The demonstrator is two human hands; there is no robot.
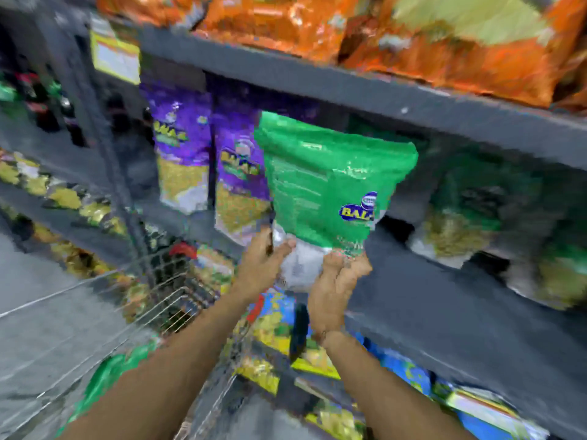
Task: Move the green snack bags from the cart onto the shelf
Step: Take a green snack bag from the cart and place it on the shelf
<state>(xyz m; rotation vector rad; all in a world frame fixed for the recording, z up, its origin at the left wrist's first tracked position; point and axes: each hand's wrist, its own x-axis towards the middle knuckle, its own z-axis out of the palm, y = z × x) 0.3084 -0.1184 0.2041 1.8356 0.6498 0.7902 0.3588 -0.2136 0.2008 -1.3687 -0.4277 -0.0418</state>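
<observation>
I hold a green snack bag (330, 182) upright in front of the grey shelf (422, 300), at the shelf's middle level. My left hand (262, 265) grips its pale lower left corner. My right hand (338, 287) grips the bottom edge from below. The bag's top reaches just under the shelf board above. More green bags (476, 204) stand on the shelf to the right, in shadow. The wire cart (165, 300) sits at the lower left, with a green bag (108, 376) partly hidden behind my left forearm. The picture is blurred.
Two purple bags (206, 160) stand on the shelf just left of the held bag. Orange bags (413, 42) fill the shelf above. Blue and yellow packs (286, 338) lie on the lower shelf. A yellow price tag (116, 57) hangs at the upper left.
</observation>
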